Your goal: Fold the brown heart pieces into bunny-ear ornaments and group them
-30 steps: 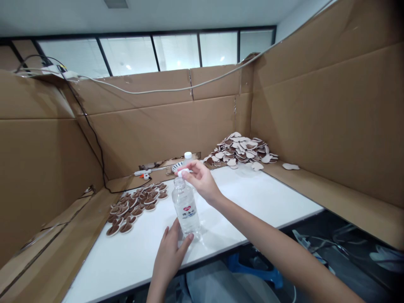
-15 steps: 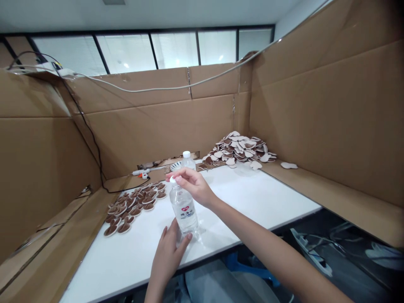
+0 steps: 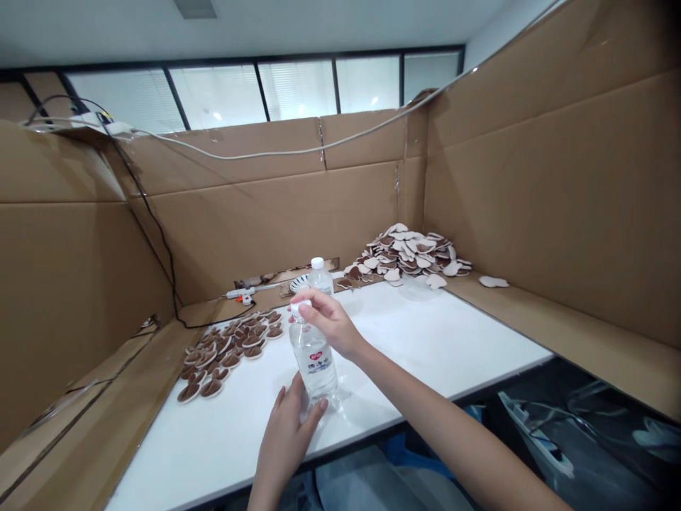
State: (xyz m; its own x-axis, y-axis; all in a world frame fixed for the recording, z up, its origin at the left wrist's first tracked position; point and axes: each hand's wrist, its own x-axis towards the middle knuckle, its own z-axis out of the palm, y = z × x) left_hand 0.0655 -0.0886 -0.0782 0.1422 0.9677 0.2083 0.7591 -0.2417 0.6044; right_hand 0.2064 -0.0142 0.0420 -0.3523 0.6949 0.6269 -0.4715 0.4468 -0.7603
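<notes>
A clear plastic water bottle (image 3: 318,362) with a red and blue printed label stands on the white tabletop (image 3: 415,333) near its front edge. My left hand (image 3: 287,429) curls around the bottle's lower part, thumb at the front and fingers on the left side. On top, the white bottle cap (image 3: 301,308) is between the thumb and fingers of my right hand (image 3: 330,319), partly covering it. A second clear bottle (image 3: 321,278) with a white cap stands behind, its lower part hidden by my right hand.
Brown, white-edged rounded pieces (image 3: 234,348) lie along the table's left side. A heap of brown and white flat pieces (image 3: 404,252) fills the back right corner. A glue gun (image 3: 242,292) with a black cable lies at the back left. Cardboard walls (image 3: 277,206) surround the table.
The fingers of my right hand have come down and closed in around the cap. My left hand keeps its place at the bottle's base. The camera view has shifted slightly.
</notes>
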